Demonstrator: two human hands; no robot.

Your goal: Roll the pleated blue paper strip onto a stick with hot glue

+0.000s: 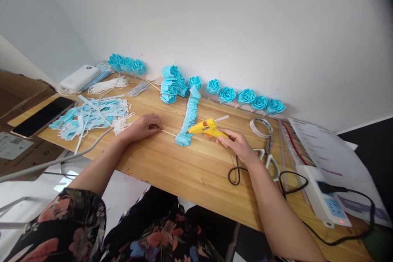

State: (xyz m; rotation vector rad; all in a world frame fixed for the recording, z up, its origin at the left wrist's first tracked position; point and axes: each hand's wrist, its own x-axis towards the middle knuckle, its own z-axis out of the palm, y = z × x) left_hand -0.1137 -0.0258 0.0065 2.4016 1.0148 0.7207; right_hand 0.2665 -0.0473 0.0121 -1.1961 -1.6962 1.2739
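Observation:
My right hand [235,144] grips a yellow hot glue gun [205,127], its nozzle pointing left at the lower end of a blue pleated strip [190,112]. The strip lies lengthwise on the wooden table, its lower end bunched. Pinched in the fingers of my left hand [147,125] is a thin pale stick [168,133], whose far tip reaches the strip's lower end. Whether the nozzle touches the strip I cannot tell.
Finished blue flowers [227,95] line the wall. Blue and white scraps [92,116], a phone [43,116] and a power bank [79,77] are left. Tape [260,127], scissors [269,157] and a power strip [325,198] lie right; cords cross the table.

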